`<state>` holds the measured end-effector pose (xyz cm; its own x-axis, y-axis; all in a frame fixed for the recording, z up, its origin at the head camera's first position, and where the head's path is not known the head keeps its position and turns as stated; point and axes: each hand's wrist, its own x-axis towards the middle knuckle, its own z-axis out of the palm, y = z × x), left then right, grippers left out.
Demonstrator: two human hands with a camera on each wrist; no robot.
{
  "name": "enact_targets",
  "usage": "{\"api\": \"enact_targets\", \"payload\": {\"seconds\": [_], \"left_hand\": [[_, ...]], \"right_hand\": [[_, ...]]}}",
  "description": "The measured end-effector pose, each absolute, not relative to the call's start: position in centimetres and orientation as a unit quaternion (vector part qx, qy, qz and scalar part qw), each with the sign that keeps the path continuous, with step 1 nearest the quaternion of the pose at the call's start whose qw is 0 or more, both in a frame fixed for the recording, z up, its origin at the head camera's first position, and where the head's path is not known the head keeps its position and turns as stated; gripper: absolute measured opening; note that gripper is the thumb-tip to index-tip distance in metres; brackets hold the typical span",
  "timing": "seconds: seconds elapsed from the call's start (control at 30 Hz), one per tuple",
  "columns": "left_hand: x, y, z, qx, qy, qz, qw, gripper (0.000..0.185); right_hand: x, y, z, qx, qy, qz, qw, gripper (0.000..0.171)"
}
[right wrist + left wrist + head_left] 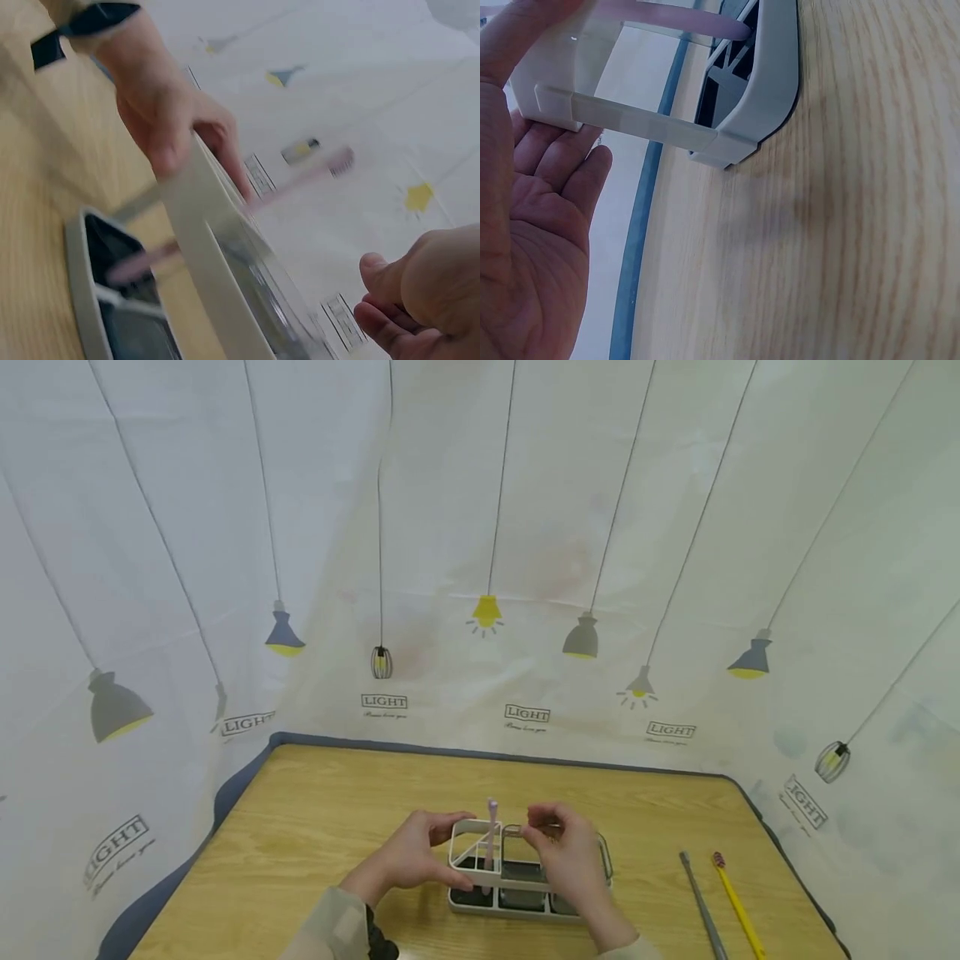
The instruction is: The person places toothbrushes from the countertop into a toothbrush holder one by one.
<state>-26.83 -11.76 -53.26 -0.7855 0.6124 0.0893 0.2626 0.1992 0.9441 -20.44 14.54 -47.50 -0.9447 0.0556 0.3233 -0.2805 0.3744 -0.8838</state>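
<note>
A white two-tier toothbrush holder (517,885) with dark compartments in its base stands near the table's front edge. From its left section rises a pink toothbrush (492,827), bristle end up; in the left wrist view its handle end reaches the base tray (776,82). My left hand (405,853) grips the upper frame at its left end, thumb in front and fingers behind. Over the holder's right part is my right hand (572,860), fingers loosely curled. The right wrist view shows the right hand (427,292) apart from the holder, with nothing between thumb and fingers.
To the right on the wooden table (337,793) lie a grey toothbrush (701,897) and a yellow toothbrush (738,906), side by side. A pale sheet (450,527) printed with hanging lamps surrounds the table's back and sides.
</note>
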Motion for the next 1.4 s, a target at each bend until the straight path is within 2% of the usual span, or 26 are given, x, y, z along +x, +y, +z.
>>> {"api": "enact_targets", "payload": {"seconds": [0.33, 0.6, 1.0, 1.2, 1.4], "left_hand": [[-26.8, -11.8, -53.2, 0.287, 0.758, 0.565, 0.155, 0.086], [-26.7, -11.8, -53.2, 0.279, 0.757, 0.569, 0.159, 0.084], [-26.6, -11.6, -53.0, 0.28, 0.758, 0.568, 0.156, 0.088], [-26.7, -11.6, -53.1, 0.277, 0.759, 0.568, 0.156, 0.09], [-26.6, -11.6, -53.1, 0.273, 0.761, 0.567, 0.159, 0.089]], "right_hand": [[-21.5, 24.0, -47.6, -0.028, -0.862, 0.458, 0.215, 0.021], [-21.5, 29.8, -48.9, -0.075, -0.879, 0.418, 0.217, 0.029], [-20.7, 35.9, -52.6, -0.148, -0.9, 0.374, 0.167, 0.038], [-20.5, 37.3, -53.9, -0.19, -0.908, 0.357, 0.11, 0.037], [-20.1, 37.9, -55.2, -0.186, -0.909, 0.363, 0.086, 0.036]]}}
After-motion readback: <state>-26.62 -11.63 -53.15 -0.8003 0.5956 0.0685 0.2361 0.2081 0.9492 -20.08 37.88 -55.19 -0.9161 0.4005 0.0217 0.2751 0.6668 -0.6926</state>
